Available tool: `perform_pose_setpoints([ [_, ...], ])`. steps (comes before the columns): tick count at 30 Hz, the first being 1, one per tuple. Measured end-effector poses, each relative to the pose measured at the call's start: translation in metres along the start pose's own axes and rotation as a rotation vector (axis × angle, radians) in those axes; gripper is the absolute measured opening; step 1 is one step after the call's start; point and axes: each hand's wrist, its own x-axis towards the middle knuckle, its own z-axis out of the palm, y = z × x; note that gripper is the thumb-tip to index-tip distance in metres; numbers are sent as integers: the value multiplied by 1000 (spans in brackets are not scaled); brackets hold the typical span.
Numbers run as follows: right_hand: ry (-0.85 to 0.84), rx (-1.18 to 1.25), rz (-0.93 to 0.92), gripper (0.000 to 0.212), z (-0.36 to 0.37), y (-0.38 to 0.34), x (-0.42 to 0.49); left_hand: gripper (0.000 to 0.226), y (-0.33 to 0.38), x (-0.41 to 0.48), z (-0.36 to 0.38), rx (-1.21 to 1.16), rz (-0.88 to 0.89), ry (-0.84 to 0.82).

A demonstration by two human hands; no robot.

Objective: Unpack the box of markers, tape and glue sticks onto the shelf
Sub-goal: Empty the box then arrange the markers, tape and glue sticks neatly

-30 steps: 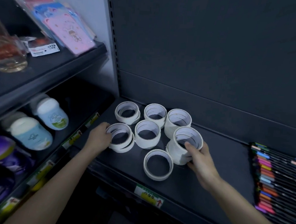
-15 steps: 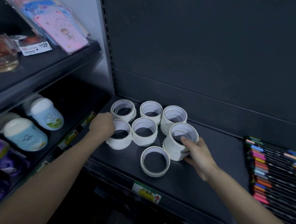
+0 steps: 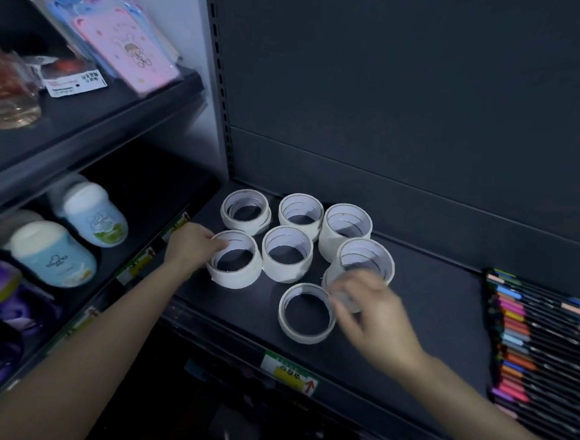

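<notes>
Several stacks of white tape rolls stand on the black shelf (image 3: 429, 319). My left hand (image 3: 190, 249) grips the front-left tape stack (image 3: 235, 266), with its fingers over the rim on the left side. A taller right tape stack (image 3: 364, 259) stands further right, and a single tape roll (image 3: 306, 313) lies flat in front of it. My right hand (image 3: 375, 311) is blurred, its fingers loosely spread, with the fingertips near the foot of the right stack and beside the single roll. A row of coloured markers (image 3: 541, 340) lies at the shelf's right end.
A price label (image 3: 288, 374) sits on the shelf's front lip. In the left bay there are white-capped blue bottles (image 3: 49, 254) below and pink and blue packaged cards (image 3: 122, 46) above. A slotted upright (image 3: 220, 112) separates the bays.
My right hand has let go of the right stack's top rim and dropped back toward its foot. My left hand stays on the front-left stack, which now looks straighter.
</notes>
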Motion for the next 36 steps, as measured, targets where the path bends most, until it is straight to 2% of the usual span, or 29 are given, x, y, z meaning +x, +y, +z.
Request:
perform_pose_setpoints([
  [2, -308, -81, 10, 23, 14, -3, 2, 43, -2, 2, 1, -20, 17, -3],
  [4, -497, -179, 9, 34, 30, -2, 1, 41, -3, 2, -1, -83, 30, -54],
  [7, -538, -322, -88, 30, 40, -2, 6, 69, 1, -5, -10, -285, 29, -278],
  [9, -573, -375, -100, 25, 43, -4, 9, 81, 4, -14, -13, -349, 106, -436],
  [11, -625, -474, -155, 17, 48, -6, 10, 104, 6, -21, -13, -204, 160, -511],
  [13, -633, -555, -187, 15, 52, -6, 9, 126, 2, -24, -9, -25, 179, -520],
  [15, -660, -551, -170, 18, 55, -2, 8, 131, 0, -24, -6, 29, 217, -490],
  [20, -613, -581, -220, 34, 54, -2, 7, 129, -5, -16, -8, 15, 297, -336],
  [24, -599, -552, -254, 35, 58, 1, 6, 128, -9, -14, -2, 22, 300, -335],
  [29, -519, -422, -208, 33, 49, -3, 17, 125, -8, -13, 2, -98, 305, -270],
  [32, -395, -331, -142, 49, 34, -7, 30, 131, -7, -13, 2, -181, 278, -261],
  [36, 10, -316, 49, 43, 9, 3, 41, 135, -9, -2, 2, -207, 240, -390],
])
